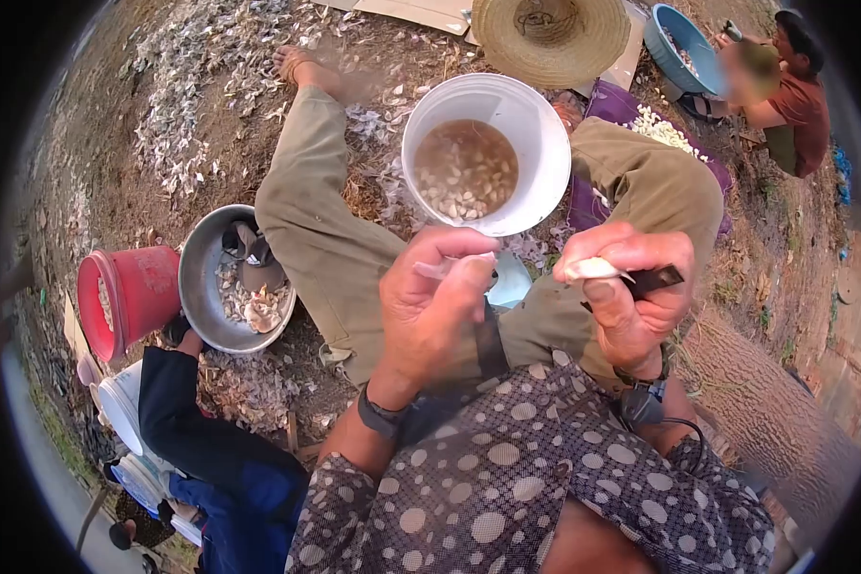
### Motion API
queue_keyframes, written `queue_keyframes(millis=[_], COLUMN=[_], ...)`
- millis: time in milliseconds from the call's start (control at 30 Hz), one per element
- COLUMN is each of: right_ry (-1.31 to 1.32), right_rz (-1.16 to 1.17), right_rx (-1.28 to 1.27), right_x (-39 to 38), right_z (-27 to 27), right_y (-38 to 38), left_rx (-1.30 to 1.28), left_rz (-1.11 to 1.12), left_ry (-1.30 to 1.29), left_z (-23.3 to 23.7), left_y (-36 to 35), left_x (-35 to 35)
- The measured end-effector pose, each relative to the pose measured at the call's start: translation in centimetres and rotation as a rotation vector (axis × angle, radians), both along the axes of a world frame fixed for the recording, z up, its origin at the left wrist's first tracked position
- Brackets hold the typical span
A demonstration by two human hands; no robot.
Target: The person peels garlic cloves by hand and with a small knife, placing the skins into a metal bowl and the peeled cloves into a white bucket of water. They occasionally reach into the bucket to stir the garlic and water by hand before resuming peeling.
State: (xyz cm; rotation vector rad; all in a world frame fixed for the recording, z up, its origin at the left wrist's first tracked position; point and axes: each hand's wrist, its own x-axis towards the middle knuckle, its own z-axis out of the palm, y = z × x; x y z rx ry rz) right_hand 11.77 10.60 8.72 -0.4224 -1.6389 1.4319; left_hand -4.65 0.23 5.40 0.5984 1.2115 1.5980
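Note:
My right hand (636,292) pinches a white garlic clove (598,270) between thumb and forefinger. A dark, flat blade (658,280), like a small knife's, sticks out of the same grip. To its left, my left hand (432,311) is closed on a pale, thin piece of garlic skin (440,268); the fingers partly hide it. Both hands are apart, above my lap. Just beyond them stands a white bucket (545,158) with cloudy brown water and many peeled cloves (464,196) in it. A pale blue container (510,279) shows partly between my legs.
A straw hat (545,43) lies beyond the bucket. Peeled cloves lie on purple cloth (593,105) at right. A metal basin (206,311) and a red bucket (143,287) stand left, beside another person's dark sleeve (177,407). A second person (799,105) sits near a blue basin (674,62).

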Motion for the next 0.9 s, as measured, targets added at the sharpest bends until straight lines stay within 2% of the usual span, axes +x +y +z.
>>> queue_keyframes(millis=[100, 167, 267, 467, 733, 900], right_ry=[-0.174, -0.234, -0.292, -0.281, -0.246, -0.26], right_rz=[-0.023, -0.016, -0.028, -0.03, -0.163, -0.068], right_rx=[0.252, 0.421, 0.547, 0.575, 0.608, 0.367], right_x=[0.9, 1.2, 1.4, 2.1, 3.3, 3.8], right_z=[-2.8, -3.6, -4.0, -5.0, -6.8, -6.3], right_y=[0.2, 0.3, 0.3, -0.1, 0.2, -0.1], left_rx=[-0.084, -0.164, -0.237, -0.216, -0.268, -0.23], left_rz=[-0.229, -0.251, -0.283, -0.346, -0.242, -0.203], left_ry=[-0.313, -0.405, -0.515, -0.853, -0.852, -0.629], left_z=[0.8, 0.5, 0.0, -1.6, -0.2, -0.6], left_y=[0.4, 0.5, 0.6, 0.2, 0.7, 0.9], left_x=[0.2, 1.0, 1.4, 1.4, 4.4, 4.3])
